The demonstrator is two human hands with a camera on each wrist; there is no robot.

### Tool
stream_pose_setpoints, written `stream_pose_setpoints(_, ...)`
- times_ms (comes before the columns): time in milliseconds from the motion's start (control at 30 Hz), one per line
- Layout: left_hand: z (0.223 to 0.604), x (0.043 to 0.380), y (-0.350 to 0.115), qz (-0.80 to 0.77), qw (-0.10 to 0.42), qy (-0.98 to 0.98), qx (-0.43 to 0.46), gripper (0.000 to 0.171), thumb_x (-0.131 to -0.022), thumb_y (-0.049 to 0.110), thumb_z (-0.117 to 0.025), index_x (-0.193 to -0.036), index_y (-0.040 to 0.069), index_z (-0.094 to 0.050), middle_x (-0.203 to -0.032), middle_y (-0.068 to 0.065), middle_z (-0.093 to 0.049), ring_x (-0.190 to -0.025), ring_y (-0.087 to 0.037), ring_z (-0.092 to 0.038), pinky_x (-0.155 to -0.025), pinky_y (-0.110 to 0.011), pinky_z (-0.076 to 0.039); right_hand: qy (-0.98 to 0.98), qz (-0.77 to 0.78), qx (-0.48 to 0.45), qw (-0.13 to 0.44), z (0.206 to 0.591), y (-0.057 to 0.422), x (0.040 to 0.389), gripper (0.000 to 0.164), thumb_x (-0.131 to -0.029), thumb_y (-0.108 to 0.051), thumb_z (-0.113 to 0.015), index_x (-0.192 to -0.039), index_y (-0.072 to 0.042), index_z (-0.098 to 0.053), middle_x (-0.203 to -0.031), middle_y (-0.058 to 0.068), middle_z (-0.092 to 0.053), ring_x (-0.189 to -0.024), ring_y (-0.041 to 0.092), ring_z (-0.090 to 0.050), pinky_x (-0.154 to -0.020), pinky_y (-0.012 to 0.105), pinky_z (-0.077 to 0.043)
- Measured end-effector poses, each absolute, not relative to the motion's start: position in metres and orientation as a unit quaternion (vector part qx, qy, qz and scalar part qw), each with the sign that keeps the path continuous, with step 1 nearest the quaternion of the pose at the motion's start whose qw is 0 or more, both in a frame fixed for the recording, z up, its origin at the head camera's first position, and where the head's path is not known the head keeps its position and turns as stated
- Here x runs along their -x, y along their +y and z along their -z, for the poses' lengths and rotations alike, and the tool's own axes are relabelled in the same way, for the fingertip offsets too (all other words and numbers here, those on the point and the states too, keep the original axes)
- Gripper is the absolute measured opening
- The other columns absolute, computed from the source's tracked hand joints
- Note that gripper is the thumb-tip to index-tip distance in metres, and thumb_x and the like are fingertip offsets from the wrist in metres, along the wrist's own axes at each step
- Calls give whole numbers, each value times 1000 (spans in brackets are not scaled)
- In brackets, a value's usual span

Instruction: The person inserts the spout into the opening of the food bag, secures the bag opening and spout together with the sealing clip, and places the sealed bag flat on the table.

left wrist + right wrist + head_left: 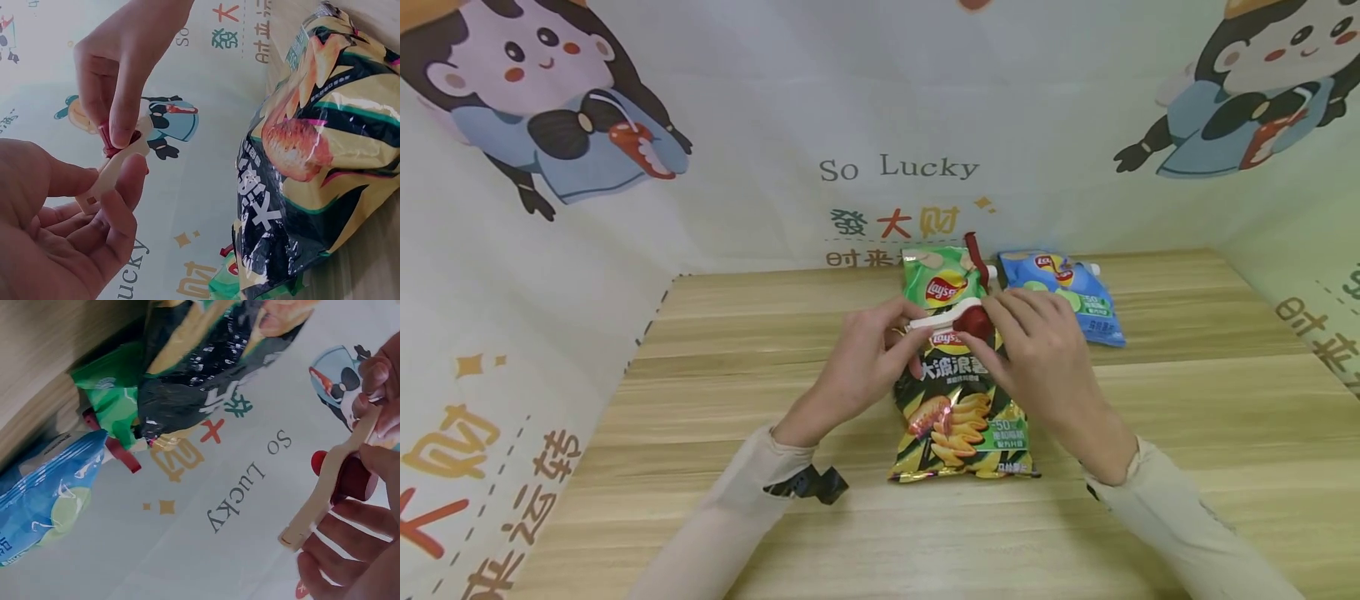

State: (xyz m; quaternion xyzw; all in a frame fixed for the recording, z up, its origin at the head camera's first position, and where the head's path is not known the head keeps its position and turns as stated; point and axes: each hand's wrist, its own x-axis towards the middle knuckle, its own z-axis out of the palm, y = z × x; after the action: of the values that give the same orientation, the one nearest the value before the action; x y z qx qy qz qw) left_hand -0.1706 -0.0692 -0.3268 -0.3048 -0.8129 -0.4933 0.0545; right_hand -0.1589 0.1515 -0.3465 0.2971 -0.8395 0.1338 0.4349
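Note:
Both hands hold a bag clip, a white curved strip [934, 320] with a round red cap [974, 323], above the top of a black-and-gold chip bag [951, 398]. My left hand [861, 357] pinches the white end between thumb and fingers. At the red cap, my right hand [1047, 350] grips with thumb and fingertips. The right wrist view shows the white strip [325, 487] lengthwise, its far end free, the red cap beside the right fingers. The black bag lies flat, its upper edge partly hidden behind the hands.
Behind the black bag lies a green chip bag [917, 265] with a red clip [975, 258] across its top right. A blue chip bag [1101, 310] with a white spout [1095, 269] lies to its right. A printed cloth [760, 167] rises behind the wooden table [737, 350].

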Motion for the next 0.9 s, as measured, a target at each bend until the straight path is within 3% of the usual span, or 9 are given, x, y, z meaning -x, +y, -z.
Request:
stream_pose_setpoints(167,326,170,-69,511,13,-814,275,13,-102,14,-57,-106,3,-63,-84,-15,-71,-59,-29,-68,-42,-24,-37,-831,-108,-310,449,346,149,159,42,-82,-24,-82,-108,6,-71,-102,21,-72,-99,36,-66,-85,48,-52)
stream_pose_setpoints(267,326,170,-69,509,-3,-822,257,14,-103,17,-56,-106,4,-62,-83,-15,-72,-63,-31,-69,-45,-26,-41,-827,-100,-328,444,345,150,160,40,-82,-22,-83,-107,7,-71,-100,20,-73,-96,35,-67,-84,47,-52)
stream_pose_setpoints(500,323,172,-74,480,37,-839,253,16,-102,20,-58,-99,7,-65,-81,-5,-71,-69,-14,-68,-61,-31,-54,-822,-112,-385,404,344,154,163,37,-80,-18,-83,-107,4,-71,-108,19,-71,-104,36,-65,-92,48,-50)
stream_pose_setpoints(633,322,173,-75,484,44,-837,252,17,-102,18,-58,-99,3,-65,-80,-7,-71,-67,-19,-68,-60,-31,-55,-827,-132,-397,375,344,155,163,39,-77,-14,-86,-110,0,-72,-110,16,-68,-108,34,-58,-94,47,-49)
stream_pose_setpoints(800,323,173,-74,488,50,-835,251,14,-101,16,-59,-98,4,-64,-78,-4,-71,-65,-21,-67,-58,-31,-54,-824,-175,-412,348,345,155,162,40,-80,-6,-83,-117,-1,-70,-107,13,-67,-103,30,-57,-85,42,-51)
stream_pose_setpoints(900,323,172,-75,500,44,-830,244,11,-101,14,-59,-100,4,-62,-80,-10,-71,-66,-26,-68,-57,-31,-53,-819,-196,-416,342,345,155,162,42,-80,-1,-81,-120,-1,-69,-110,14,-66,-104,30,-57,-85,42,-51)
